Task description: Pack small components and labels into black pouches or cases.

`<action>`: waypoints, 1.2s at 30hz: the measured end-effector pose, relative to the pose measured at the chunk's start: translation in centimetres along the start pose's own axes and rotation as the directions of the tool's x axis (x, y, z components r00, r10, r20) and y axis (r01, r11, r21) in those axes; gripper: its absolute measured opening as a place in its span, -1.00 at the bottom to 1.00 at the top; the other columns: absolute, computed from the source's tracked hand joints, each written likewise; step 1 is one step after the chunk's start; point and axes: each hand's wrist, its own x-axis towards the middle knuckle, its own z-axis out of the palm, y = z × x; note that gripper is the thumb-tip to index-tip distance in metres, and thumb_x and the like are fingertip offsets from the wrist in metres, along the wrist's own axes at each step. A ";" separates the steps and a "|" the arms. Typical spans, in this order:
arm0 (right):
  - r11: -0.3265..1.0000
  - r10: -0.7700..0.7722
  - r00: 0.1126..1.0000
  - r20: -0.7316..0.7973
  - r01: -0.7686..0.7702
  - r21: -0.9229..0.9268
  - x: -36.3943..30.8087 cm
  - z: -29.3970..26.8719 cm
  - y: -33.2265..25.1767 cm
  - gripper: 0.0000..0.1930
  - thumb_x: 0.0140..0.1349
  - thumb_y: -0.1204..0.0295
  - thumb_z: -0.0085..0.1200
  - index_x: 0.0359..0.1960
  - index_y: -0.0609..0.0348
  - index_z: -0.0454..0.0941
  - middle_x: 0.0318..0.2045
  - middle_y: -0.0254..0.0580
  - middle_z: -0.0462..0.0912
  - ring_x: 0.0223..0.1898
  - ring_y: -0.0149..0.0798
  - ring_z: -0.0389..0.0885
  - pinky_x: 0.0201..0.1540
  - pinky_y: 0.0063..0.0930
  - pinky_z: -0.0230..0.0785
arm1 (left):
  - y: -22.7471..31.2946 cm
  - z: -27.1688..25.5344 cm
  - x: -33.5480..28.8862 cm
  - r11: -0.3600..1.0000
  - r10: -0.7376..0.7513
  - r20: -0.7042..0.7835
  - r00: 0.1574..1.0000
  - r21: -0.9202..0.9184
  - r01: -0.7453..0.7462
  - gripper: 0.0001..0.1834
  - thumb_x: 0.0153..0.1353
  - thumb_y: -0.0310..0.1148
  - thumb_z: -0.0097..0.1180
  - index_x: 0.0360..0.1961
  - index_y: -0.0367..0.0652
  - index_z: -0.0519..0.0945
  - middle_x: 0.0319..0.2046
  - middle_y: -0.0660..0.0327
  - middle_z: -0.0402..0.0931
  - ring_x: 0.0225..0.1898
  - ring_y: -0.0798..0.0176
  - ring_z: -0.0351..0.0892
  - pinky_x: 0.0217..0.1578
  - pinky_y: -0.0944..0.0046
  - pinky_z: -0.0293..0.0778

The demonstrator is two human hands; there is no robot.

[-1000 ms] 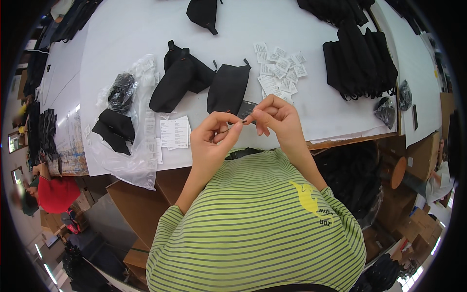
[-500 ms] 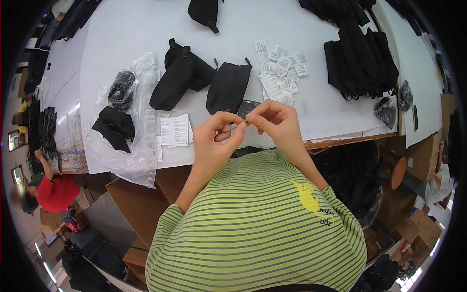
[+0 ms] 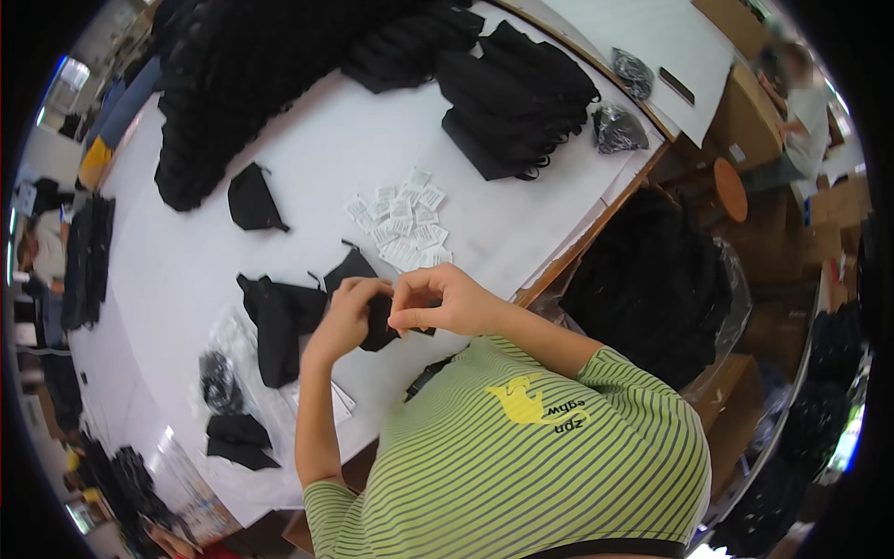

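Note:
My left hand (image 3: 346, 324) reaches over a black fabric pouch (image 3: 354, 268), its fingers bent and closed together. Beside it, my right hand (image 3: 449, 300) curls with thumb and forefinger pinched. Whatever lies between the fingertips is too small and too hidden to make out. A small dark piece (image 3: 426, 330) shows just under my right hand. Left of my hands, more black pouches (image 3: 277, 326) lie overlapping. Beyond my hands, several small white printed labels (image 3: 402, 216) form a loose heap.
A large black fabric pile (image 3: 242, 84) covers the far left table. Black pouches (image 3: 507, 102) are stacked far right, near a plastic-wrapped bundle (image 3: 618, 129). One pouch (image 3: 256, 197) lies alone. Clear plastic (image 3: 256, 456) sits near left. Dark goods (image 3: 652, 279) fill a bag beyond the wooden table edge (image 3: 596, 233).
The view has turned, bringing the large black pile into sight. My hands remain close together; the thin cord and dark card seen between them earlier are now mostly hidden.

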 end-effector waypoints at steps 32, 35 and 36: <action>0.992 -0.083 0.983 -0.165 0.097 0.079 -0.5 -4.8 -0.7 -0.90 0.20 0.45 0.16 -0.40 0.18 0.52 -0.51 -0.36 0.55 -0.49 -0.54 0.46 -0.44 -0.68 0.27 | 1.6 -0.2 -3.4 0.980 -0.197 -0.290 0.936 -0.080 0.182 -0.80 0.18 -0.39 0.17 -0.33 -0.34 0.49 -0.55 0.05 0.47 -0.53 0.23 0.41 -0.44 0.30 0.33; 0.991 -0.080 0.982 -0.170 0.096 0.090 -0.6 -5.1 -1.1 -0.90 0.20 0.44 0.16 -0.41 0.18 0.53 -0.52 -0.38 0.54 -0.51 -0.55 0.43 -0.45 -0.68 0.25 | 0.8 0.4 -4.1 0.982 -0.186 -0.326 0.927 -0.066 0.175 -0.77 0.21 -0.36 0.15 -0.31 -0.35 0.48 -0.57 0.04 0.45 -0.54 0.24 0.40 -0.46 0.31 0.32; 0.990 -0.081 0.979 -0.186 0.101 0.102 -0.7 -5.2 -1.1 -0.90 0.19 0.43 0.17 -0.41 0.17 0.54 -0.53 -0.39 0.54 -0.52 -0.57 0.41 -0.46 -0.68 0.24 | 0.3 0.8 -4.2 0.980 -0.197 -0.374 0.906 -0.072 0.183 -0.77 0.19 -0.37 0.17 -0.31 -0.35 0.49 -0.59 0.10 0.45 -0.54 0.29 0.40 -0.45 0.34 0.33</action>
